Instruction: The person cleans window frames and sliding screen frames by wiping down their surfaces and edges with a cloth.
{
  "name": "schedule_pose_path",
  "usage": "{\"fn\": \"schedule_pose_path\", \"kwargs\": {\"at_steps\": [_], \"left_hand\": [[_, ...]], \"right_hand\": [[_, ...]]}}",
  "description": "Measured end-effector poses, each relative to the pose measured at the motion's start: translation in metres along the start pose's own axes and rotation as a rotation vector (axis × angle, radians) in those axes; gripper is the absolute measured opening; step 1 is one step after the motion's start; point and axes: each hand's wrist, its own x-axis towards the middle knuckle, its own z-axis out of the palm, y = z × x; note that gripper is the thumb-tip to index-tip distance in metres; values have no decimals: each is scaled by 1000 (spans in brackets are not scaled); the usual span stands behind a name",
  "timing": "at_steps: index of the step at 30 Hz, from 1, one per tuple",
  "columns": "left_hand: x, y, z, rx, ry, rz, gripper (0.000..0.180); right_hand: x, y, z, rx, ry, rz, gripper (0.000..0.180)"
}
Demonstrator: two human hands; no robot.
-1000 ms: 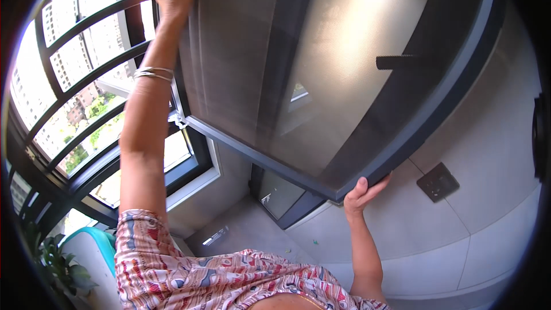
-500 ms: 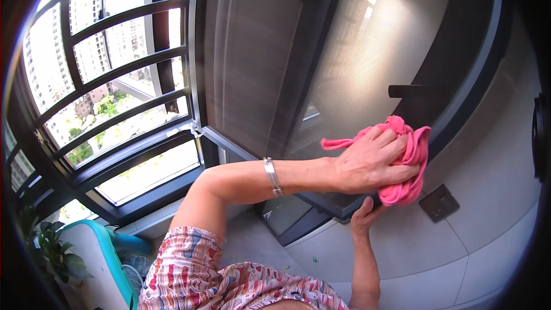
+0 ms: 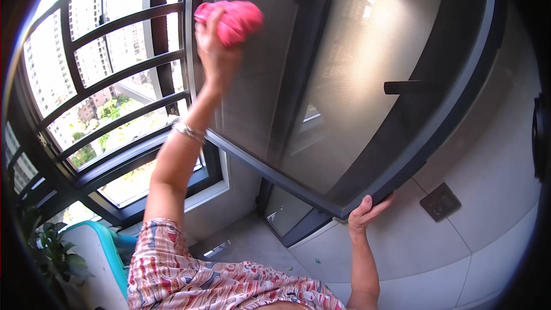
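A bunched pink cloth (image 3: pixel 235 22) is pressed against the dark glass pane (image 3: pixel 247 74) near its upper left side. My left hand (image 3: pixel 217 51) grips it with the arm stretched up, a silver bracelet (image 3: pixel 189 132) around the wrist. The pane belongs to a dark-framed window sash (image 3: pixel 396 175) that stands swung open in front of me. At its lower right corner my right hand (image 3: pixel 364 213) holds the frame's edge, thumb on the near side and fingers partly hidden behind. A short dark window handle (image 3: pixel 402 88) sticks out from the sash.
Dark window bars (image 3: pixel 126 63) fill the left, with tall buildings outside. A turquoise-rimmed white stool or tub (image 3: pixel 100 238) and a leafy plant (image 3: pixel 63 252) stand at lower left. On the tiled wall at right is a dark socket plate (image 3: pixel 440 201).
My left hand has carried the pink cloth from the sash's lower right across to its upper left. The right hand stays at the frame's corner.
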Motion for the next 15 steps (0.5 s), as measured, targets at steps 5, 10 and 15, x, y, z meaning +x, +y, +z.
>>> {"fn": "schedule_pose_path", "kwargs": {"at_steps": [5,10,15], "left_hand": [[-63,132,7,-494,-343,168,50],[-50,156,-5,-627,-379,180,36],[76,46,-4,-262,74,294,59]], "right_hand": [[-1,9,-1,37,23,15,69],[4,4,-5,33,-25,37,71],[3,0,-6,11,-15,-16,72]]}}
